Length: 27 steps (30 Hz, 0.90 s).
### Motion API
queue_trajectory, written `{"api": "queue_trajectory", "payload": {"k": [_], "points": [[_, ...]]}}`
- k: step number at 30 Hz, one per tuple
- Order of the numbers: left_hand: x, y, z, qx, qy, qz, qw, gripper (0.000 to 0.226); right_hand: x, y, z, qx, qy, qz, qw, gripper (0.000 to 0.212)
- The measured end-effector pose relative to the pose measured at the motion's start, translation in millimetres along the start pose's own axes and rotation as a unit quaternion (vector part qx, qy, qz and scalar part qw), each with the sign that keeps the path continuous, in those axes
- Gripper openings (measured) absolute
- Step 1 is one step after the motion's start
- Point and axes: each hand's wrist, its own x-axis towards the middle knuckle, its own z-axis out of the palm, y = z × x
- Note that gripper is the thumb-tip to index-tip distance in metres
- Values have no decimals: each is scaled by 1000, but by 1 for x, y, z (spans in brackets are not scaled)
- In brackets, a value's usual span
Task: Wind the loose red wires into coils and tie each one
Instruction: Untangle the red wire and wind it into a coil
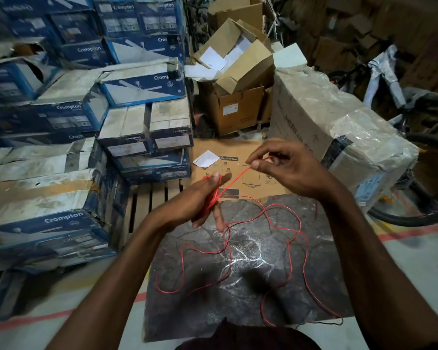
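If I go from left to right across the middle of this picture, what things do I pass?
Stacked blue boxes → left hand wound with red wire → right hand pinching the wire → big plastic-wrapped box → bicycle.

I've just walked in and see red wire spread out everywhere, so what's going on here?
A person is winding red wire into a coil. The left hand holds the coil, while the right hand pinches the strand running taut to it. Much of the wire lies in loose loops on the dark mat below, and no tie is visible.
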Motion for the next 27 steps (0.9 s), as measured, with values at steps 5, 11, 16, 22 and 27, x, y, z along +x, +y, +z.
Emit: {"api": "queue_trajectory", "payload": {"k": [5,11,16,22,27], "points": [[-11,1,12,-248,-139,-9,959,65,4,9,-8,-7,-5,28,1000,10],[-19,8,24,-486,-194,57,850,53,-1,29,16,20,50,58,997,10],[-20,9,28,-575,-153,76,800,56,-19,30,51,56,82,76,992,13],[-7,18,19,-637,-56,174,749,53,-50,20,92,18,70,79,994,19],[4,22,-7,-627,70,201,750,47,-83,19,96,-111,-58,86,988,38]]}}
